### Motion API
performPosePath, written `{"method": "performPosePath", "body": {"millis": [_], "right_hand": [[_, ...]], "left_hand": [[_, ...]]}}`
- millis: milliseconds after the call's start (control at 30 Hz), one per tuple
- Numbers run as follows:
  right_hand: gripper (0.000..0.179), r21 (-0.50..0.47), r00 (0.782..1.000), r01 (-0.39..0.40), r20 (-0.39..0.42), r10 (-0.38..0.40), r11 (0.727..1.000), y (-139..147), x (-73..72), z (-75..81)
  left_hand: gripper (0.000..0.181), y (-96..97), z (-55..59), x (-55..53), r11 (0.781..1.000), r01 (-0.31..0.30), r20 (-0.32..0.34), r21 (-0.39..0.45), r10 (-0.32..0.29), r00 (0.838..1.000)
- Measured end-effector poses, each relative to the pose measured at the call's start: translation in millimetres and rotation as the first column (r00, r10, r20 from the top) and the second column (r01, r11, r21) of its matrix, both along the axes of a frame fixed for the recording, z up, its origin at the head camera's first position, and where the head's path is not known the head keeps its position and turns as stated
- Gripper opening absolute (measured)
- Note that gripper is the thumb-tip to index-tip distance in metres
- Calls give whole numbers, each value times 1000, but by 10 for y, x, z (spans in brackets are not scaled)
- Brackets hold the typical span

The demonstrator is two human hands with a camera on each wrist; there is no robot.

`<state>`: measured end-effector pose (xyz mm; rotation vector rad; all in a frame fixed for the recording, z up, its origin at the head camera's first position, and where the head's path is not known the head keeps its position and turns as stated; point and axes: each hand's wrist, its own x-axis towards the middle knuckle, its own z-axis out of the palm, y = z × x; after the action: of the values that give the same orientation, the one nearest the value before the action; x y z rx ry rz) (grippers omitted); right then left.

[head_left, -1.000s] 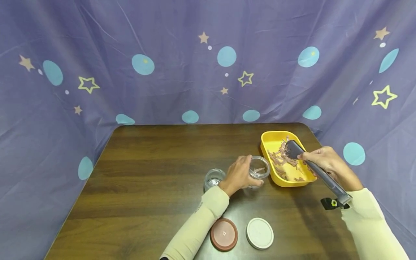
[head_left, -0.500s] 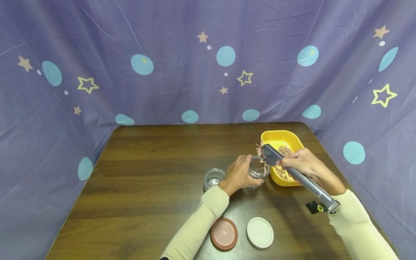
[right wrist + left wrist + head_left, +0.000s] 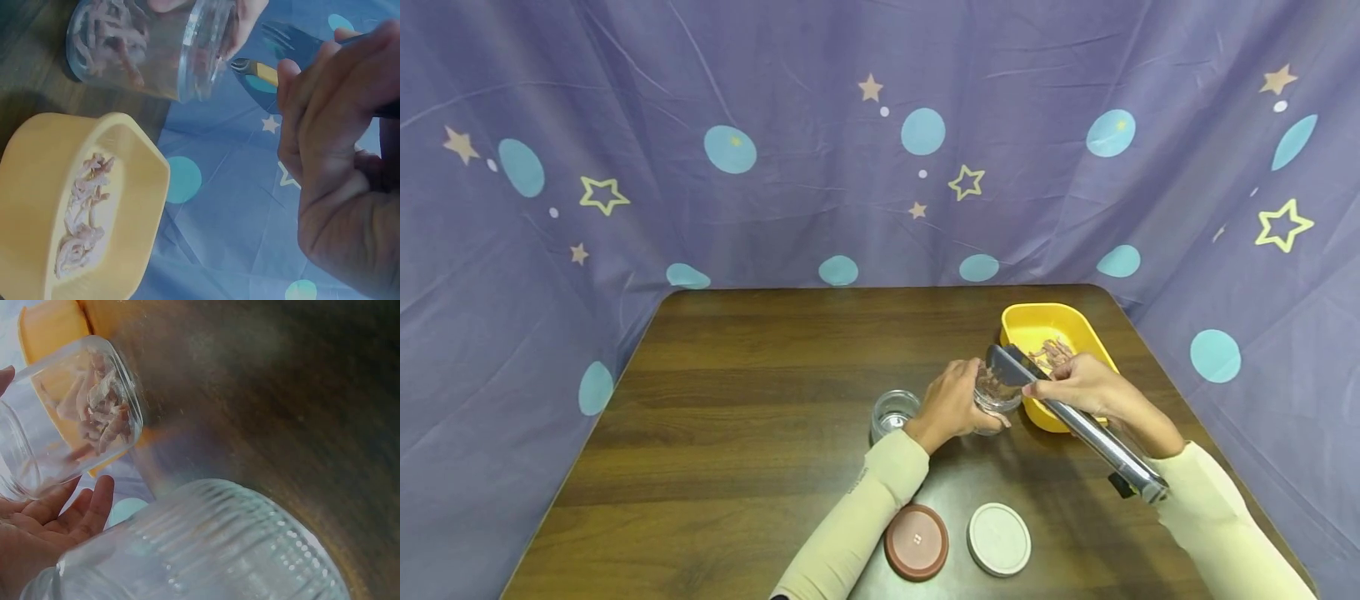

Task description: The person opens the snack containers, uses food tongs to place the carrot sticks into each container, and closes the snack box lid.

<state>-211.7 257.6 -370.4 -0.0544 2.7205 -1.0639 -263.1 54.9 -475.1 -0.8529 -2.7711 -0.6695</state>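
My left hand grips a clear glass jar from its left side. Brownish strips that look like shredded meat lie in the bottom of that jar, seen through its wall in the left wrist view. My right hand holds metal tongs with their broad heads over the jar's mouth. In the right wrist view the tong tips are slightly apart, with nothing visible between them. Right beside the jar stands a yellow tub, with more strips on its bottom.
A second glass jar, ribbed in the left wrist view, stands left of my left hand. Toward the table's front lie a reddish-brown lid and a white lid. A purple patterned curtain hangs behind the wooden table.
My right hand has moved left with the tongs, from inside the yellow tub to the jar's mouth. The strips they carried have left the tongs. My left hand and jar have stayed put.
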Motion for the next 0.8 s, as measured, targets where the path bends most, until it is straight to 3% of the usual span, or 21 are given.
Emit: {"method": "performPosePath", "body": {"millis": [267,500,700,800], "right_hand": [[38,-81,997,45,66,-39,996,42,17,7],[41,-127,988,71,146,-52,989,108,55,-11],[42,-111,985,111,146,-94,988,172,84,-34],[44,-71,992,98,92,-91,993,223,62,-71]], "left_hand": [[96,8,-10,-13,1000,-2,6,-1,2,1000],[98,23,-13,-22,1000,-17,19,-18,18,1000],[104,22,12,-2,999,-13,27,-31,13,1000],[101,16,18,-3,999,-19,22,-30,20,1000]]}}
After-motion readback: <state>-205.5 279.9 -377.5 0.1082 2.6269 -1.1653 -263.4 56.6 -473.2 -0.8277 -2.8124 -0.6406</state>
